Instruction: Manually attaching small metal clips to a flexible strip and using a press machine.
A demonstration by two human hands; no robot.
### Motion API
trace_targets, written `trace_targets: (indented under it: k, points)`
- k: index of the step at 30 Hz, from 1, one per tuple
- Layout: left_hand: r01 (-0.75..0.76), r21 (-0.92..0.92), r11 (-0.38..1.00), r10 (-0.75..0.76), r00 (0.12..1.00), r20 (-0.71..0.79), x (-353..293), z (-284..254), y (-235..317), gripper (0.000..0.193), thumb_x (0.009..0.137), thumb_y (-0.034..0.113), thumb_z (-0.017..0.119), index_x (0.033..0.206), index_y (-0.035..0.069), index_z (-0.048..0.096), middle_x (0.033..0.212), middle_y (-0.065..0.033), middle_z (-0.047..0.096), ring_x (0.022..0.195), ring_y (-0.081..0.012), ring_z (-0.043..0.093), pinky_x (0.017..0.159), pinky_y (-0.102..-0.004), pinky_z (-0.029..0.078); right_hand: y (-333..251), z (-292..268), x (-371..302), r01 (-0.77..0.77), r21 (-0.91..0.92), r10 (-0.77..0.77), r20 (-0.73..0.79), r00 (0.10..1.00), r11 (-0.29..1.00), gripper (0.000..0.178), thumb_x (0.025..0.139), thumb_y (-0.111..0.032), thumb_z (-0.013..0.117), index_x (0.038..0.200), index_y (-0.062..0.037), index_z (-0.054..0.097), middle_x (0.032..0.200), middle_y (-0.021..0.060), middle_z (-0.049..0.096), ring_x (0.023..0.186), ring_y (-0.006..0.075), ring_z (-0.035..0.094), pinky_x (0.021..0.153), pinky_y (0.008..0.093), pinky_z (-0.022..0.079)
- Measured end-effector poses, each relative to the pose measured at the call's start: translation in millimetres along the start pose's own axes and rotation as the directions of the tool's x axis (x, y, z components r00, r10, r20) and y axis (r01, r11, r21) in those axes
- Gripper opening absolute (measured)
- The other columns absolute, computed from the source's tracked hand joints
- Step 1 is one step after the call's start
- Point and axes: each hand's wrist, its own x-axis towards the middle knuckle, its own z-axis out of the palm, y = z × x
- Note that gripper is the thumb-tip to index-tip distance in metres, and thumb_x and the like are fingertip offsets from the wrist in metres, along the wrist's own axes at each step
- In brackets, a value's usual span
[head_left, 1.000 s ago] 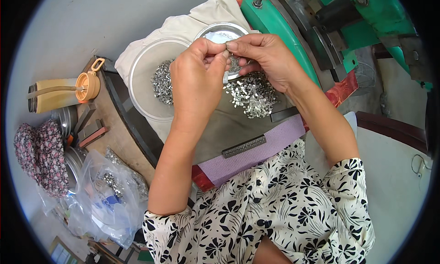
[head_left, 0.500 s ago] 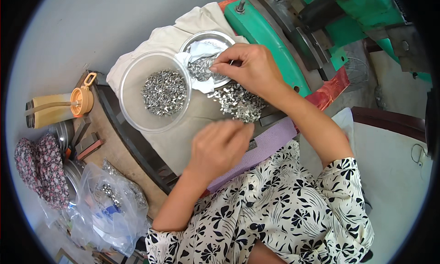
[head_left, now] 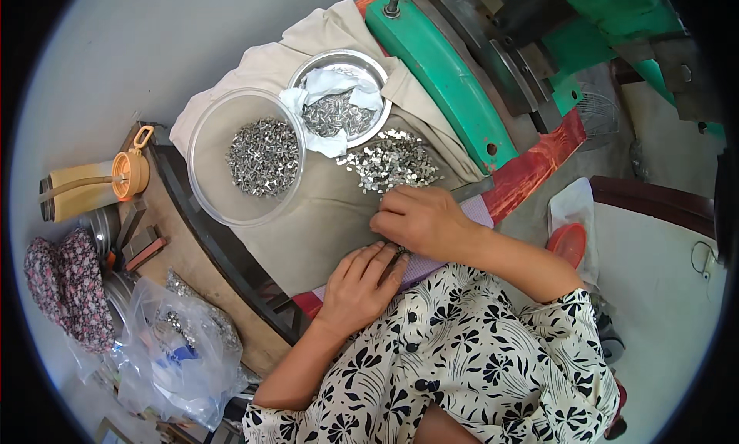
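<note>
Small shiny metal pieces (head_left: 391, 164) lie in a loose heap on the beige cloth (head_left: 323, 221) that covers the work surface, near its far edge, just beside the green machine body (head_left: 446, 67). More of the same pieces fill two containers at the far left of the cloth: a round clear plastic bowl (head_left: 202, 167) holds a dark pile in its middle, and a round metal dish (head_left: 377, 70) touching it on the right holds pieces lying on crumpled white paper (head_left: 331, 86). Right hand (head_left: 419, 221) rests knuckles up at the near edge of the cloth, just below the loose heap, fingers curled in; whether it grips anything cannot be told. Left hand (head_left: 358, 286) lies flat and relaxed, fingers spread, on the purple strip (head_left: 423, 267) at the near edge, fingertips touching the right hand, grasping nothing.
</note>
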Motion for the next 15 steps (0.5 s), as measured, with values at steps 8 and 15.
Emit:
trace_targets:
  k: [8,15]
  points:
    - [0.047,0.003,0.999,-0.047,0.998,-0.03,-1.2,5.3,2.9,0.035,0.083,0.014,0.057,0.116,0.007,0.069,0.114,-0.0109,0.066,0.105,-0.0249,0.063,0.092,-0.0382,0.051,-5.1,1.7,4.3,0.034,-0.1,-0.032,0.03,0.999,0.994,0.012,0.077,-0.018,0.072,0.078,-0.0117,0.062,0.076,0.0014,0.051,0.071,0.0189,0.057,0.053,0.0321,0.049]
    - [0.157,-0.073,0.985,-0.165,0.978,-0.13,-6.7,8.0,5.8,0.033,0.082,0.015,0.065,0.113,0.005,0.069,0.112,-0.01,0.065,0.105,-0.0258,0.063,0.091,-0.0373,0.049,-0.6,3.8,0.9,-0.013,0.03,0.016,-0.085,0.996,0.999,0.013,0.074,-0.019,0.079,0.083,-0.014,0.07,0.079,-0.0014,0.059,0.075,0.0194,0.057,0.059,0.0346,0.048]
